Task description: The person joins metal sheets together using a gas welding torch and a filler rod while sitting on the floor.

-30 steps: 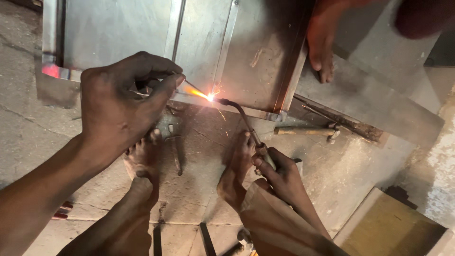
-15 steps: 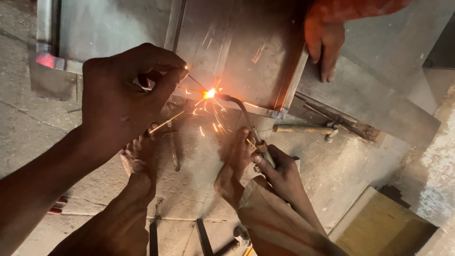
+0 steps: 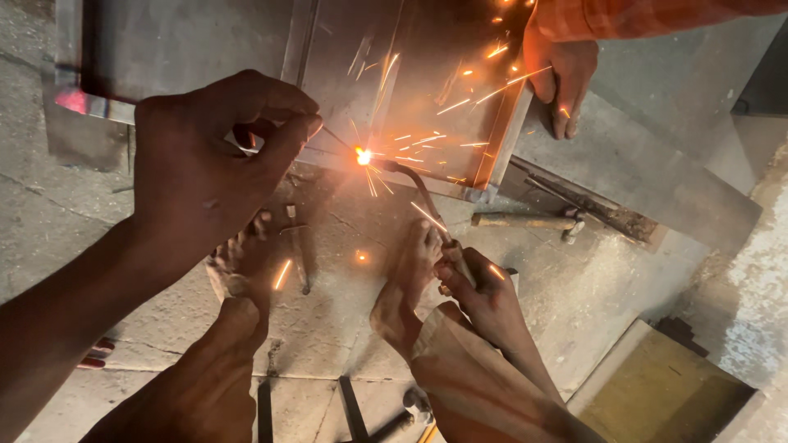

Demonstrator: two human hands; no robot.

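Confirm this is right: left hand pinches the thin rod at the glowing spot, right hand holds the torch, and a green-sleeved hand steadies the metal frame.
Not quite. The head view shows the sleeve is orange, not green. Left hand, thin rod, right hand, torch and metal frame are as stated.

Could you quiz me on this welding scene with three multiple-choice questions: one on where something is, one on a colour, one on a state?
1. Where does the hammer lie?
A. On the floor beside the metal frame
B. In the left hand
C. On top of the frame

2. What colour is the co-worker's sleeve?
A. Blue
B. Orange checked
C. White

3. What is the left hand doing?
A. Lying flat and open
B. Pinching a thin rod
C. Gripping the hammer

Answers: 1 A, it rests on concrete by the frame's corner. 2 B, orange check shows above the hand. 3 B, the fingers close on the rod.
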